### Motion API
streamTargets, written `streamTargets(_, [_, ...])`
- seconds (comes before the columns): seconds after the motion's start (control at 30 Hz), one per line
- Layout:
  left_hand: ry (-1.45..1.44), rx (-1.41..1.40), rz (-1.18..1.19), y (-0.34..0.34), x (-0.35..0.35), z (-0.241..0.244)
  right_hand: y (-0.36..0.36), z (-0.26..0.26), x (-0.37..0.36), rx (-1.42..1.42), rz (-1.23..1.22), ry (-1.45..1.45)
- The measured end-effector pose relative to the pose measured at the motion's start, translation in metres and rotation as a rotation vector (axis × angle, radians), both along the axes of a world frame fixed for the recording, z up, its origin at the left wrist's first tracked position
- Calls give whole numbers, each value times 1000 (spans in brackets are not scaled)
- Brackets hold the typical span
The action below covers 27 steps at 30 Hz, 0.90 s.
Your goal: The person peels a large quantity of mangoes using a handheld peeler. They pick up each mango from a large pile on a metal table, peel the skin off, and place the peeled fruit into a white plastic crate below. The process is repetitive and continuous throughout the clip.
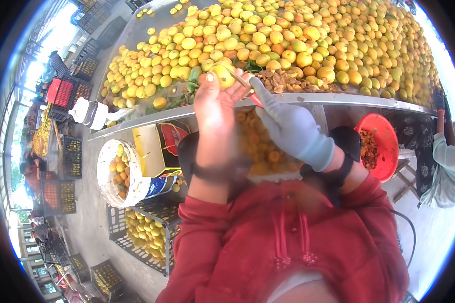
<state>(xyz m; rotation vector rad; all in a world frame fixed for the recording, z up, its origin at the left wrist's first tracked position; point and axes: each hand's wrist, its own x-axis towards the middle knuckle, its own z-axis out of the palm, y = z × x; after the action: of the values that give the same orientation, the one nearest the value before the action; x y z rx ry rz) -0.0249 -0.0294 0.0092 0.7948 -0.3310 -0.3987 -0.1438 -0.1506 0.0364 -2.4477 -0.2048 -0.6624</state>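
Observation:
My left hand [216, 94], bare, grips a yellow apricot [223, 75] between thumb and fingers above the front edge of the metal table [307, 97]. In a grey glove, my right hand [292, 125] holds a small red-handled cutting tool [254, 99]. Its narrow blade lies against the fruit's right side; how deep it sits cannot be seen. Behind the hands spreads a large heap of whole apricots [265, 38]. Brown apricot pits [282, 80] are piled just right of the blade. Below the table edge, partly hidden by my wrists, are orange apricot pieces [263, 147].
At left stand a white bucket [105, 181] of apricots, a cardboard box [148, 151], a black plastic crate [136, 236] of apricots and a white jug [94, 114]. A red basin [388, 151] with brown contents is at right, beside another person's sleeve [445, 151].

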Motion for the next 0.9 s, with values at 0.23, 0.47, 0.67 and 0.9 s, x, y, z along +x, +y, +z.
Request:
streamTargets(0.23, [73,129,-103,3,5,1,-16,5,5,-96,-31,180])
streamTargets(0.47, [309,28,-65,-9,-13,11,-14,-13,10,-60,-33,27])
streamTargets(0.67, [86,228,10,-3,-4,7,-21,-11,12,100,9,179])
streamTargets(0.9, [230,104,17,-10,-7,-5,-7,-28,8,89,-62,76])
